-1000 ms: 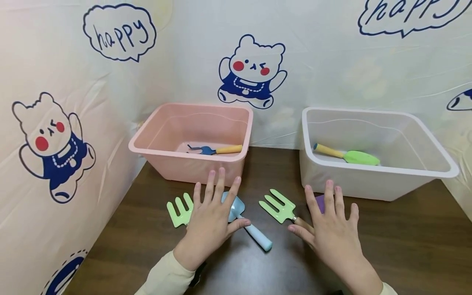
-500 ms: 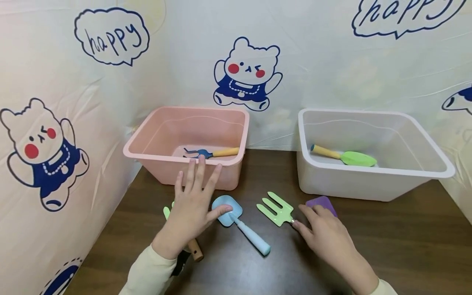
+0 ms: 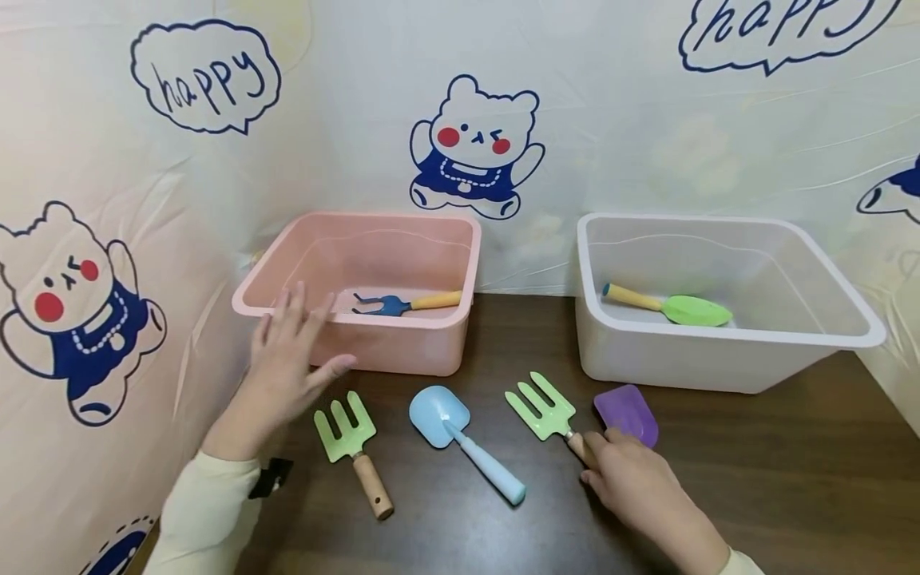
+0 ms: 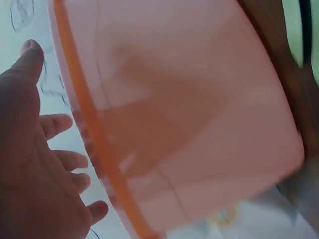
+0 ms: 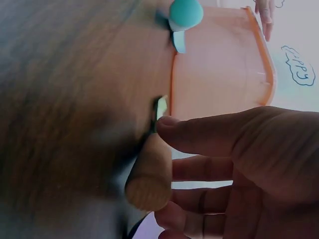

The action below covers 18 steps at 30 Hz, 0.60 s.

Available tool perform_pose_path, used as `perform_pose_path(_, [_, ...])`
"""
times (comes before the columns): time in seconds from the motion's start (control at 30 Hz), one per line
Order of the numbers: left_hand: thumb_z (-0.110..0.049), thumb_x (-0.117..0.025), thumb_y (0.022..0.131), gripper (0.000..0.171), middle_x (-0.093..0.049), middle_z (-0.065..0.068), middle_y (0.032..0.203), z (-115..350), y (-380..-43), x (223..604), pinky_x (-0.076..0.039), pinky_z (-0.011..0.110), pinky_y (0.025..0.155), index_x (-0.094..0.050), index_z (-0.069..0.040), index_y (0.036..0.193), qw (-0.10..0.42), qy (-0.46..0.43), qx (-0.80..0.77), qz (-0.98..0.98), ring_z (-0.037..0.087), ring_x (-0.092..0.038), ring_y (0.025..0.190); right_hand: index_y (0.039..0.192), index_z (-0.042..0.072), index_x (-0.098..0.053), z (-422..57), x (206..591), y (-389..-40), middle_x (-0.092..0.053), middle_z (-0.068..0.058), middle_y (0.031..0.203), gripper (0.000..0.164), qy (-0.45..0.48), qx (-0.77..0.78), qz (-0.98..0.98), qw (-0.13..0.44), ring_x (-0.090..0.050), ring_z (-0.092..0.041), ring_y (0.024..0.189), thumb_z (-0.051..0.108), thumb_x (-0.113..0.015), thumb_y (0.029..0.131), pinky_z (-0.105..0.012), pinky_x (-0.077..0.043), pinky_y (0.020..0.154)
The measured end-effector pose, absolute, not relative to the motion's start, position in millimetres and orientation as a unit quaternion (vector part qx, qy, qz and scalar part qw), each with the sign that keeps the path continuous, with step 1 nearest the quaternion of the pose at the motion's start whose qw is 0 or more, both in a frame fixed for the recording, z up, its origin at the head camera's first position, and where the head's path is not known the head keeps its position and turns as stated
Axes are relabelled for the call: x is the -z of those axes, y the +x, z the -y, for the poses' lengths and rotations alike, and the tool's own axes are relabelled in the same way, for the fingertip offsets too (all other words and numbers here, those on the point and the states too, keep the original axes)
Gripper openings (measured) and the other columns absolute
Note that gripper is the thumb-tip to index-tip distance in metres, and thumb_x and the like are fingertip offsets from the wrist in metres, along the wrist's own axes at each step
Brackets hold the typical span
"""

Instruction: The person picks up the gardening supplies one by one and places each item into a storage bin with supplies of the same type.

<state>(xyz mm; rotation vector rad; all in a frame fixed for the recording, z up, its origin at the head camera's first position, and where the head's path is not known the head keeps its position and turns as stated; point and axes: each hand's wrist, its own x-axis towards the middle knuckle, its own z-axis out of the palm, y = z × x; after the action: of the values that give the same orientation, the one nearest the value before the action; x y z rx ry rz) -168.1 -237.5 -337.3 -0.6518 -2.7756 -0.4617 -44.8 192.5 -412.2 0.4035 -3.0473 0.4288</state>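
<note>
My right hand (image 3: pixel 636 479) grips the wooden handle of a green hand fork (image 3: pixel 544 409), its tines pointing up and left. In the right wrist view the thumb lies along one side of that handle (image 5: pixel 149 179) and the fingers on the other. A purple blade (image 3: pixel 628 409) lies just beyond this hand, which hides the rest of it. My left hand (image 3: pixel 283 367), fingers spread, is at the front left of the pink tub (image 3: pixel 398 347), overlapping its rim. In the left wrist view the left fingers (image 4: pixel 70 159) hold nothing beside the tub's wall.
Between the hands lie another green hand fork (image 3: pixel 370 483) and a light blue trowel (image 3: pixel 496 471). Inside the pink tub is a blue hand rake (image 3: pixel 394 305) with a yellow handle. The white tub (image 3: pixel 668 359) at right holds a green trowel (image 3: pixel 693 310).
My left hand has moved left and away from me to the pink tub, uncovering the left fork. The right hand has gone from spread fingers to gripping the right fork's handle.
</note>
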Motion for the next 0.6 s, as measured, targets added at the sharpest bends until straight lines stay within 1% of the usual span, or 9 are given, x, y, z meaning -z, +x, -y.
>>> perform_pose_path(0.13, [-0.048,-0.058,0.101,0.082,0.002,0.028,0.164,266,-183,329,0.007,0.066,0.114,-0.018,-0.012,0.163,0.118,-0.208,0.173,0.955,0.045,0.007,0.150,0.102,0.011,-0.065,-196,414,-44,-0.056,0.000,0.078,0.035,0.126,-0.134,0.983,0.004,-0.062,-0.024,0.070,0.016,-0.088,0.076,-0.042,-0.050,0.055])
perform_pose_path(0.27, [-0.047,-0.055,0.103,0.076,-0.003,0.029,0.164,290,-195,325,0.006,0.068,0.112,-0.023,-0.013,0.162,0.121,-0.186,0.188,0.957,0.045,0.004,0.151,0.113,0.009,-0.064,-200,416,-39,-0.061,-0.003,0.080,0.044,0.116,-0.131,0.985,-0.011,-0.066,-0.027,0.073,0.015,-0.088,0.076,-0.045,-0.052,0.057])
perform_pose_path(0.37, [-0.047,-0.051,0.105,0.072,-0.007,0.030,0.163,306,-205,326,0.006,0.072,0.110,-0.025,-0.011,0.161,0.124,-0.165,0.204,0.957,0.044,0.002,0.151,0.119,0.009,-0.063,-203,418,-37,-0.063,-0.002,0.082,0.050,0.114,-0.132,0.984,-0.018,-0.066,-0.027,0.073,0.014,-0.088,0.076,-0.046,-0.052,0.057])
perform_pose_path(0.47, [-0.043,-0.049,0.106,0.069,-0.010,0.034,0.161,317,-217,328,0.005,0.074,0.109,-0.026,-0.006,0.159,0.121,-0.154,0.226,0.954,0.048,0.001,0.150,0.126,0.009,-0.062,-205,421,-36,-0.065,-0.004,0.086,0.055,0.111,-0.136,0.984,-0.022,-0.067,-0.027,0.076,0.014,-0.087,0.077,-0.046,-0.052,0.058])
perform_pose_path(0.6, [-0.041,-0.049,0.107,0.068,-0.009,0.036,0.160,326,-227,329,0.001,0.077,0.107,-0.025,-0.003,0.159,0.100,-0.142,0.253,0.952,0.056,-0.004,0.146,0.130,0.008,-0.061,-207,422,-36,-0.068,-0.006,0.090,0.060,0.104,-0.143,0.984,-0.031,-0.068,-0.028,0.078,0.017,-0.087,0.077,-0.048,-0.053,0.061])
